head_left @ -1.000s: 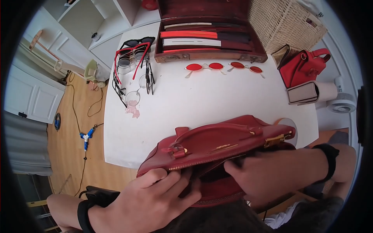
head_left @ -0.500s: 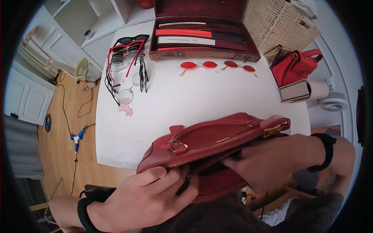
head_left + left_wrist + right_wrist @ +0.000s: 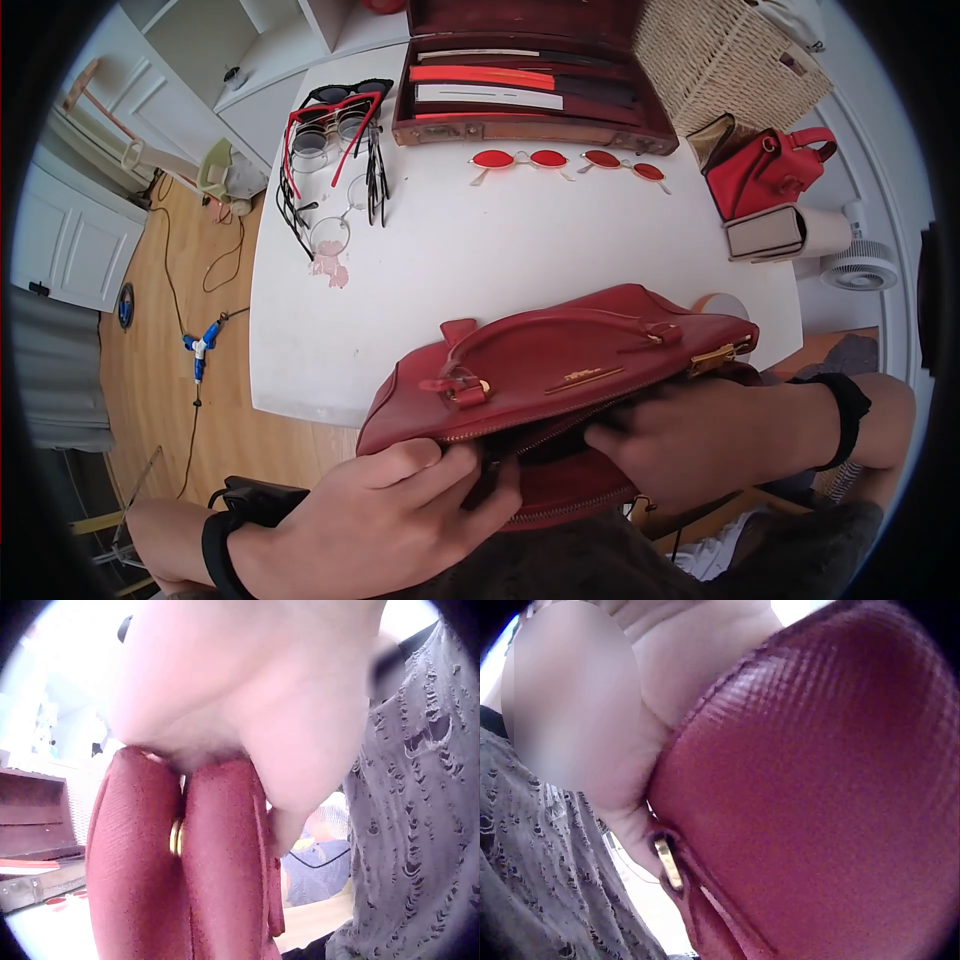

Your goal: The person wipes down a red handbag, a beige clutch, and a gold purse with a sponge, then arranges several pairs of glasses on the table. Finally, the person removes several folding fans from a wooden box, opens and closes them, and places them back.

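Note:
A dark red leather handbag (image 3: 520, 365) with a gold-toothed zipper and a carry handle lies tilted at the table's near edge, its top unzipped. My left hand (image 3: 390, 510) grips the zippered rim at the left end, fingers curled into the opening. In the left wrist view the palm sits over the end of the bag (image 3: 139, 855). My right hand (image 3: 705, 440) reaches into the opening from the right, thumb showing at the mouth, its other fingertips hidden inside. The right wrist view has that palm (image 3: 577, 712) against the bag's side, above a gold ring.
On the white table (image 3: 470, 250), several glasses (image 3: 335, 150) lie stacked at left. Two pairs of red-lensed sunglasses (image 3: 520, 160) lie before an open brown case (image 3: 540, 90). A small red bag (image 3: 765, 170), a beige box-shaped bag (image 3: 765, 233) and a wicker basket (image 3: 730, 65) stand at right.
The head view has shifted slightly. The right hand moves a little within the bag's opening, while the left hand keeps its hold on the rim.

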Demonstrator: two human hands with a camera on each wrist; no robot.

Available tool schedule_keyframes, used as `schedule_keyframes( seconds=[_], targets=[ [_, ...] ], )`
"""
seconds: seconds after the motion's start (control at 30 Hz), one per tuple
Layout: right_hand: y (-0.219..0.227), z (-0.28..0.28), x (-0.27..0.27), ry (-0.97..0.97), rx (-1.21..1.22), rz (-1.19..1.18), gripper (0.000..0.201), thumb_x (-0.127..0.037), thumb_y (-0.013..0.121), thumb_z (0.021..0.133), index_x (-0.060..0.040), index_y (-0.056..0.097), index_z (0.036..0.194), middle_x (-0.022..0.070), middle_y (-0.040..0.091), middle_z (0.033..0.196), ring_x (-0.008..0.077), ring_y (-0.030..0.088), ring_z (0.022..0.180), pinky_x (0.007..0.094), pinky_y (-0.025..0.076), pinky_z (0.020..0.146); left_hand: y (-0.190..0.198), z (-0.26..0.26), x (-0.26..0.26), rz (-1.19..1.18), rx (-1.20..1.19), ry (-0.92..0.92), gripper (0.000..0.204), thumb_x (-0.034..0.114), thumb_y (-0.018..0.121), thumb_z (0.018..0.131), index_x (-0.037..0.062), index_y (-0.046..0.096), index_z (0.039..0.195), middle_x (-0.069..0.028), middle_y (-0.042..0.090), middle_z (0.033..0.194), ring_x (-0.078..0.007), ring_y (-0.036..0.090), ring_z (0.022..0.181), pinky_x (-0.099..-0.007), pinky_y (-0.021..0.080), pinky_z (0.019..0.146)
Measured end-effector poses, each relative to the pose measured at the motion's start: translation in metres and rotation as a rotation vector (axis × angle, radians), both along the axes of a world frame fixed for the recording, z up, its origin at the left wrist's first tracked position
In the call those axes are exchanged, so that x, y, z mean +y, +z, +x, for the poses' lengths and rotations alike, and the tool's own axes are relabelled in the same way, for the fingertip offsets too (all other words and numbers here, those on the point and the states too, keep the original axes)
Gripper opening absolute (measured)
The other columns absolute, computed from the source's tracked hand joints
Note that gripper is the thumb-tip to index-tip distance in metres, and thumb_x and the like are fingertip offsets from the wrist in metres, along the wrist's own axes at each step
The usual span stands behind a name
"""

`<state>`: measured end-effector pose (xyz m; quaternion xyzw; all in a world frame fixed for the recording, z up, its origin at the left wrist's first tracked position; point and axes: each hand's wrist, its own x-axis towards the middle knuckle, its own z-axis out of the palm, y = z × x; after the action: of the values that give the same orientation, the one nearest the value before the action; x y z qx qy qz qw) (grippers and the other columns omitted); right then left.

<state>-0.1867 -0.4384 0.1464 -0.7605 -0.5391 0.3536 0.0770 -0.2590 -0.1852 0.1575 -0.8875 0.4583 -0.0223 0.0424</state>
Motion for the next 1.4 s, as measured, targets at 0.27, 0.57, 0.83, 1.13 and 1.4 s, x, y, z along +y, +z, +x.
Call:
schedule_keyframes(
  seconds=[0.27, 0.57, 0.83, 1.13, 1.4],
  targets=[
    [0.006, -0.015, -0.003, -0.067, -0.338, 0.073, 0.022, -0.011, 0.059, 0.076, 0.0055, 0.059, 0.090, 0.0200, 0.066, 0.082, 0.0283, 0.068, 0.066, 0.0343, 0.055, 0.059, 0.026, 0.013, -0.002, -0.021, 0.236, 0.001, 0.039, 0.034, 0.059, 0.089, 0.0012, 0.066, 0.110, -0.0011, 0.067, 0.100, -0.0110, 0.057, 0.085, -0.0243, 0.040, 0.078],
    [0.002, -0.030, -0.010, -0.141, -0.572, 0.215, 0.016, -0.015, 0.059, 0.071, 0.0004, 0.058, 0.074, 0.0204, 0.066, 0.091, 0.0238, 0.064, 0.078, 0.0298, 0.052, 0.072, 0.046, 0.028, -0.009, 0.228, 0.315, -0.095, 0.037, 0.017, 0.059, 0.081, -0.0049, 0.066, 0.111, -0.0016, 0.065, 0.081, -0.0107, 0.057, 0.076, -0.0233, 0.040, 0.077],
    [-0.008, -0.018, -0.011, -0.147, -0.582, 0.295, 0.014, -0.016, 0.059, 0.070, -0.0037, 0.053, 0.065, 0.0125, 0.062, 0.079, 0.0207, 0.061, 0.073, 0.0293, 0.048, 0.066, 0.024, 0.039, -0.025, 0.314, 0.174, -0.171, 0.025, 0.016, 0.057, 0.078, -0.0002, 0.068, 0.093, -0.0013, 0.061, 0.075, -0.0125, 0.055, 0.074, -0.0240, 0.037, 0.078],
    [-0.008, -0.008, -0.016, -0.153, -0.533, 0.334, 0.013, -0.015, 0.060, 0.069, -0.0043, 0.054, 0.065, 0.0110, 0.060, 0.076, 0.0191, 0.060, 0.070, 0.0288, 0.047, 0.064, 0.022, 0.051, -0.024, 0.299, 0.280, -0.183, 0.013, 0.017, 0.056, 0.080, 0.0062, 0.062, 0.083, -0.0007, 0.052, 0.075, -0.0141, 0.050, 0.080, -0.0242, 0.038, 0.075],
    [-0.007, 0.007, -0.020, -0.169, -0.514, 0.337, 0.014, -0.015, 0.061, 0.069, -0.0038, 0.054, 0.064, 0.0100, 0.059, 0.076, 0.0189, 0.060, 0.069, 0.0287, 0.047, 0.063, 0.031, 0.051, -0.040, 0.297, 0.137, -0.071, 0.010, 0.017, 0.055, 0.081, 0.0082, 0.059, 0.080, -0.0019, 0.050, 0.076, -0.0166, 0.050, 0.083, -0.0259, 0.037, 0.080]
  ],
)
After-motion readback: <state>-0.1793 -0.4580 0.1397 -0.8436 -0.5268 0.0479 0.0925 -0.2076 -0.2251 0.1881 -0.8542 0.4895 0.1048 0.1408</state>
